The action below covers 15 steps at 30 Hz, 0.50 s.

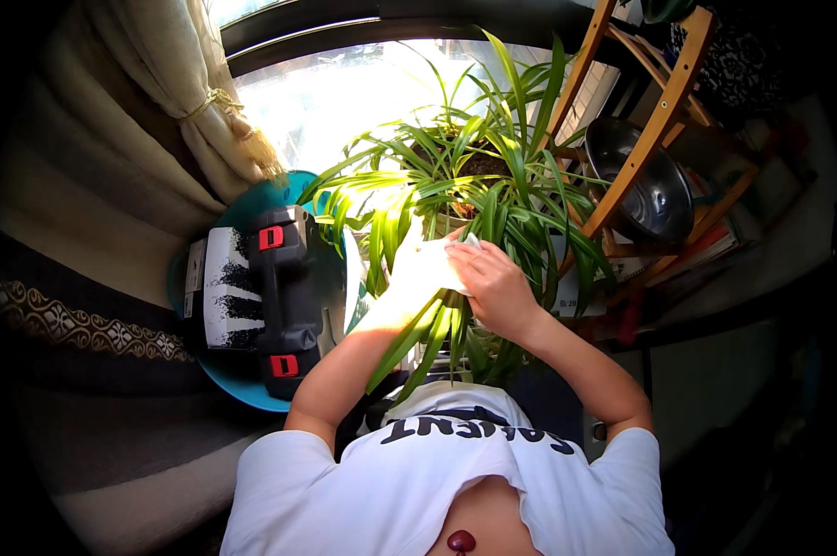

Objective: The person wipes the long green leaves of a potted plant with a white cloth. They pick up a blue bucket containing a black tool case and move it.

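Note:
A leafy potted spider plant (502,139) with long striped leaves stands before me by the bright window. My right hand (500,289) is closed, its fingers bent around a crumpled white tissue or cloth (472,241) at the front of the plant. Close against it on the left is my left hand (423,264), washed out by strong sunlight, so its fingers cannot be made out. Several long leaves (437,329) hang down just below both hands. Part of the pot's rim (451,222) shows behind the hands, and dark soil is visible among the leaves.
To the left, a black tool case (289,278) with red latches rests in a turquoise tub (224,375). A tied beige curtain (173,83) hangs beyond it. On the right stands a wooden rack (654,120) with a metal basin (641,181) leaning in it.

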Available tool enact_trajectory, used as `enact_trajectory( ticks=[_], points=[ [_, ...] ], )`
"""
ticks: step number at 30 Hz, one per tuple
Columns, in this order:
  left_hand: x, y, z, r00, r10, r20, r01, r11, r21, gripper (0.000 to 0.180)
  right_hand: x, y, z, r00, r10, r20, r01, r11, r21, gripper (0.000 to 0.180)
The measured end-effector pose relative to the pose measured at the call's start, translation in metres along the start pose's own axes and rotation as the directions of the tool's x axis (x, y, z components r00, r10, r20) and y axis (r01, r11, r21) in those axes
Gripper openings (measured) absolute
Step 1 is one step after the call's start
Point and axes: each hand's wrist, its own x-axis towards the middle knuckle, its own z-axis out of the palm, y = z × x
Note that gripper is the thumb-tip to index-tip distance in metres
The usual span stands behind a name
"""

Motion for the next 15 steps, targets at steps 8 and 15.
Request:
enact_trajectory(
  ticks=[8, 15],
  points=[
    [-0.002, -0.006, 0.001, 0.995, 0.103, 0.008, -0.103, 0.995, -0.015, 0.079, -0.005, -0.020, 0.000, 0.996, 0.084, -0.032, -0.078, 0.984, 0.160, 0.038],
    [0.000, -0.020, 0.024, 0.978, 0.204, -0.044, -0.207, 0.974, -0.093, 0.077, -0.001, 0.007, 0.001, 0.998, 0.056, 0.016, -0.056, 0.998, 0.004, 0.047]
  ],
)
